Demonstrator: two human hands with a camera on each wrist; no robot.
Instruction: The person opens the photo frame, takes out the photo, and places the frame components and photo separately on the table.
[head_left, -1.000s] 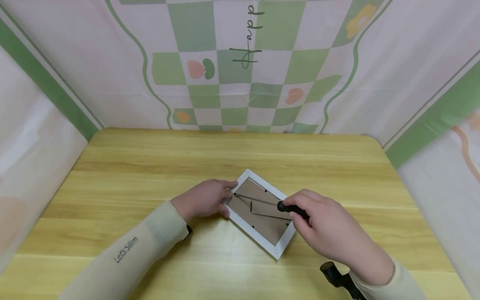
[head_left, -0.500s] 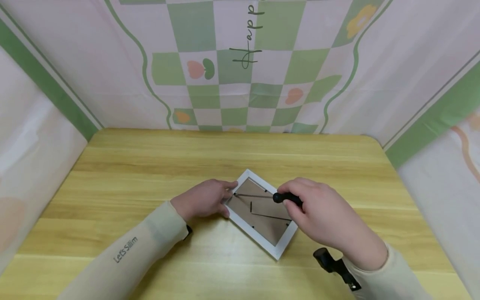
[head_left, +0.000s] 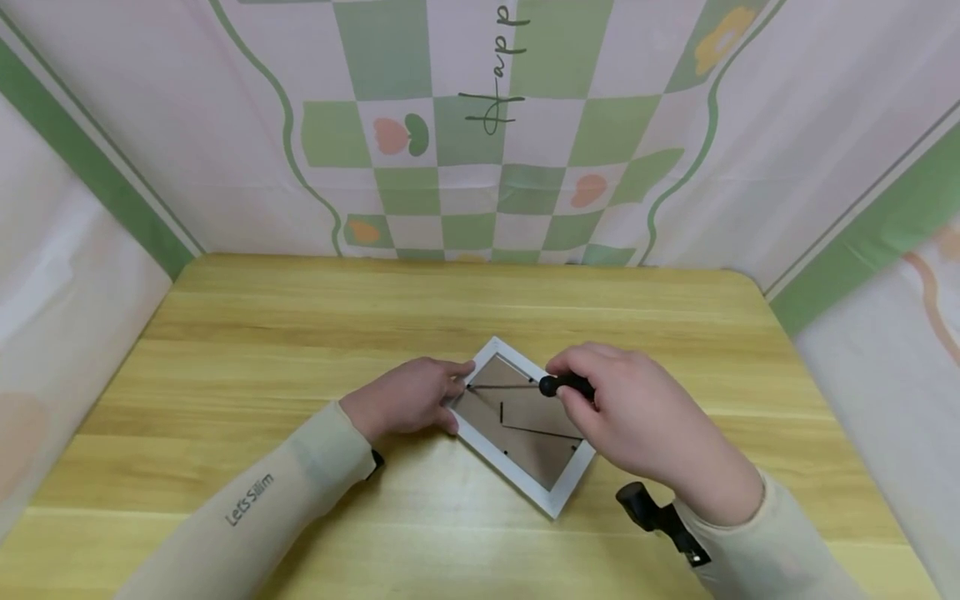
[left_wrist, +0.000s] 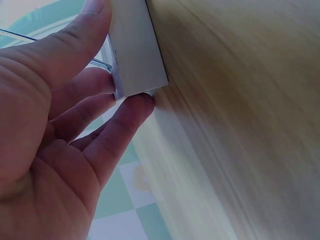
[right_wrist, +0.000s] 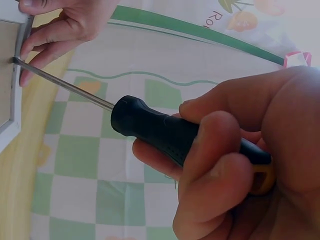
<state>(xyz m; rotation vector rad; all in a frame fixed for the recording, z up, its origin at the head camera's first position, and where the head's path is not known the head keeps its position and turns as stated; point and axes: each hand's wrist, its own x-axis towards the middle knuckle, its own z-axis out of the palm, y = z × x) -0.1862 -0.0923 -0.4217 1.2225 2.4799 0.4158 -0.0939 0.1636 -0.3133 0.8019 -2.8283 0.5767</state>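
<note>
A white picture frame (head_left: 517, 487) lies back side up on the table, its brown backing board (head_left: 536, 454) showing. My left hand (head_left: 408, 398) grips the frame's left corner; in the left wrist view that hand (left_wrist: 65, 120) has thumb and fingers around the white frame end (left_wrist: 137, 55). My right hand (head_left: 645, 417) holds a screwdriver by its black handle (head_left: 562, 385). The right wrist view shows my fingers (right_wrist: 215, 170) curled round the dark handle (right_wrist: 155, 125), and the metal shaft (right_wrist: 70, 86) reaching to the frame's inner edge, its tip at a small dark tab.
The wooden table (head_left: 300, 308) carries the frame. A black device (head_left: 660, 517) sits at my right wrist, and a dark band (head_left: 377, 463) at the left one. Behind stands a green and white checked cloth (head_left: 472, 192), with more cloth on both sides.
My right hand and the screwdriver handle have moved up and left, so the shaft lies at a flatter angle across the frame. The left hand and the frame have stayed in place.
</note>
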